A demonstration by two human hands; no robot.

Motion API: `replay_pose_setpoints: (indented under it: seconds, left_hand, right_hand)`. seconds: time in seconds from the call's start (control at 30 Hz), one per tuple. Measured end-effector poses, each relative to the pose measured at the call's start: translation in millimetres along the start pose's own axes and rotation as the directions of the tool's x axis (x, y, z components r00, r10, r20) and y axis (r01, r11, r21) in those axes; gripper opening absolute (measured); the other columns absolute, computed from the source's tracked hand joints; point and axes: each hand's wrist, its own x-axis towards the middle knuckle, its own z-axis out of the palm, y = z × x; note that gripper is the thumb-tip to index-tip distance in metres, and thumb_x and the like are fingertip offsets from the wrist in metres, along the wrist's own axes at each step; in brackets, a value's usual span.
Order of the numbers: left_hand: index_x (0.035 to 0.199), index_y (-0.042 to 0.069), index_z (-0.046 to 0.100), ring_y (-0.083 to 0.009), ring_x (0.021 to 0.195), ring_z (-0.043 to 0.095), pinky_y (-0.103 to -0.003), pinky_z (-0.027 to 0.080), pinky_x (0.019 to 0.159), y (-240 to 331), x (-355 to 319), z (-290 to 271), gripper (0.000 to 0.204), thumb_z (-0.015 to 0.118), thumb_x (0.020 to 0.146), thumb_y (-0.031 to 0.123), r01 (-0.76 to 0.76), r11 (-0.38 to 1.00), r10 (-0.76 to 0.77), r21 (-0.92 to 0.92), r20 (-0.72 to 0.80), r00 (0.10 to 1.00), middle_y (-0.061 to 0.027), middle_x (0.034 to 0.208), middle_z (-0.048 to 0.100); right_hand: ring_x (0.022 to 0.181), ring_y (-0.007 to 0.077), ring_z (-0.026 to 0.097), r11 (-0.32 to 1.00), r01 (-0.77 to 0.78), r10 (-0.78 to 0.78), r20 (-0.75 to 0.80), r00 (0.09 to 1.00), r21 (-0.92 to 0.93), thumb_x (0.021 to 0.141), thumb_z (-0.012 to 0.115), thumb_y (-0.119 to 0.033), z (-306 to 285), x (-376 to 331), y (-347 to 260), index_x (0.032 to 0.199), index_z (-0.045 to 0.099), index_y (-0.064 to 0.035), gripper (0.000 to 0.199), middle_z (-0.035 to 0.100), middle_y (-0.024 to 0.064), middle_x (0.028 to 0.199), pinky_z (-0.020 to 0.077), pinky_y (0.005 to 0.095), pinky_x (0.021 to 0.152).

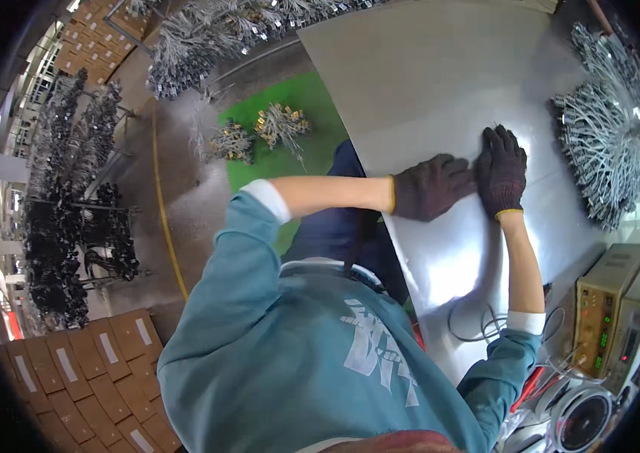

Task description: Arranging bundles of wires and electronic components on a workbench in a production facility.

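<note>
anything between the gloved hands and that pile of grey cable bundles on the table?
Nothing visible. Left hand and right hand lie flat on the metal table; bare tabletop runs from the right hand to the grey cable bundles.

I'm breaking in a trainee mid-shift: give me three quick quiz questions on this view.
1. True or false: both hands wear dark gloves.
2. What do the left hand and right hand rest on?
A. a cardboard box
B. the metal table
C. the green mat
3. What lies on the table beyond the right hand?

Key: 1 true. 2 B. 3 a pile of grey wire bundles.
</note>
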Motion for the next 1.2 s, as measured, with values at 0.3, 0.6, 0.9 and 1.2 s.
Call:
replay_pose_setpoints:
  seconds: [0.3, 0.6, 0.9, 1.2]
  left_hand:
    - [0.145, 0.011, 0.062, -0.0292, 0.15, 0.049, -0.052, 0.038, 0.125, -143.2, -125.8, -52.5, 0.061, 0.069, 0.088, 0.03, -0.105, 0.961, 0.112, -0.254, 0.014, 0.994, -0.0094, 0.163, 0.052]
    - [0.142, 0.011, 0.064, -0.0362, 0.135, 0.059, -0.053, 0.041, 0.12, -256.0, -266.4, 20.2, 0.056, 0.07, 0.086, 0.011, 0.567, 0.775, -0.571, -0.278, 0.076, 0.817, -0.0154, 0.135, 0.068]
    - [0.149, 0.006, 0.059, -0.0366, 0.13, 0.066, -0.045, 0.052, 0.111, -354.8, -477.6, 220.1, 0.058, 0.073, 0.097, 0.026, 0.861, 0.506, -0.813, 0.049, 0.361, 0.457, -0.0194, 0.13, 0.075]
    - [0.153, -0.008, 0.051, -0.0433, 0.141, 0.058, -0.047, 0.048, 0.116, -474.7, -522.1, 306.1, 0.101, 0.084, 0.085, 0.059, 0.709, -0.579, -0.805, -0.403, 0.422, -0.417, -0.0317, 0.152, 0.059]
  right_hand:
    - [0.145, 0.0492, 0.046, 0.984, 0.179, -0.179, 0.041, 0.983, -0.014, 0.104, 0.062, -0.03, 27.8, 89.5, -123.2, 0.149, 0.058, -0.0053, 0.052, 0.053, 0.0273, 0.155, 0.035, 0.0602, 0.121]
    - [0.148, 0.0431, 0.046, 0.913, 0.369, -0.382, 0.048, 0.923, 0.175, 0.104, 0.061, -0.035, 98.1, 256.2, -218.5, 0.151, 0.059, -0.0105, 0.053, 0.052, 0.021, 0.158, 0.0321, 0.0587, 0.123]
    - [0.144, 0.045, 0.051, 0.681, 0.716, -0.714, -0.076, 0.696, 0.151, 0.103, 0.066, -0.025, 156.1, 379.7, -265.7, 0.142, 0.062, -0.0071, 0.042, 0.06, 0.0195, 0.151, 0.0385, 0.0603, 0.118]
    - [0.118, 0.0384, 0.069, 0.693, 0.623, -0.665, -0.012, 0.746, 0.363, 0.103, 0.065, -0.014, 190.1, 468.0, -288.9, 0.136, 0.069, -0.0021, 0.036, 0.07, 0.0203, 0.135, 0.0523, 0.044, 0.105]
